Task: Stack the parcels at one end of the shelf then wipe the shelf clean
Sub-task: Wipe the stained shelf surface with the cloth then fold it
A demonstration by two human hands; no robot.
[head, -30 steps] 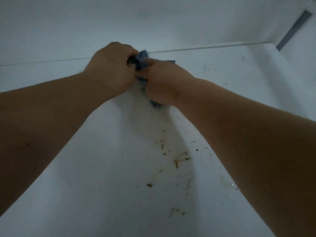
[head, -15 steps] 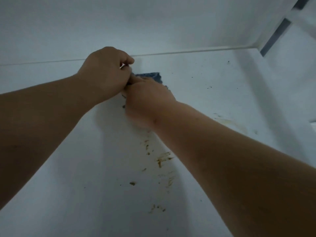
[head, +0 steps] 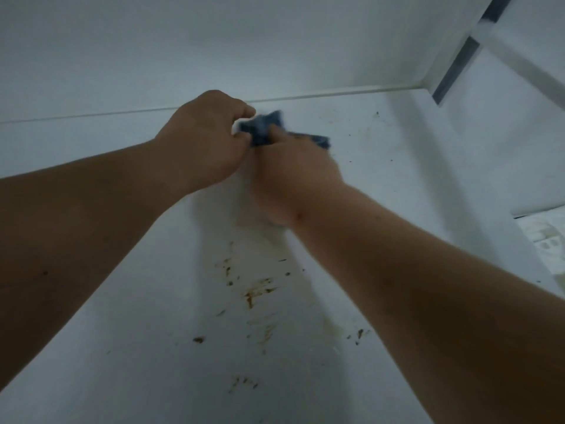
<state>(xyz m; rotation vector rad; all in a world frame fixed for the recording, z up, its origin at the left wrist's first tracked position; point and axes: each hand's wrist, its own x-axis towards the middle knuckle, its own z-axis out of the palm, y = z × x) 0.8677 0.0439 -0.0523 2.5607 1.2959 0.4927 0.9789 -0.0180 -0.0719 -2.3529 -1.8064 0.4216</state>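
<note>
Crumpled blue fabric cloth point(head: 264, 130): bunched near rear edge of smooth white shelf point(head: 122, 347), gripped by curled left hand point(head: 201, 142) and right hand point(head: 293, 175). Brown crusty smears point(head: 256, 293) lay nearer the front.

A: Where do we have the cloth point(head: 265, 128)?
B: On the shelf point(head: 122, 347), far side near the back wall point(head: 275, 41), between left hand point(head: 201, 142) and right hand point(head: 295, 175).
A: Stains point(head: 255, 293)?
B: Nearer us, between both forearms.
</note>
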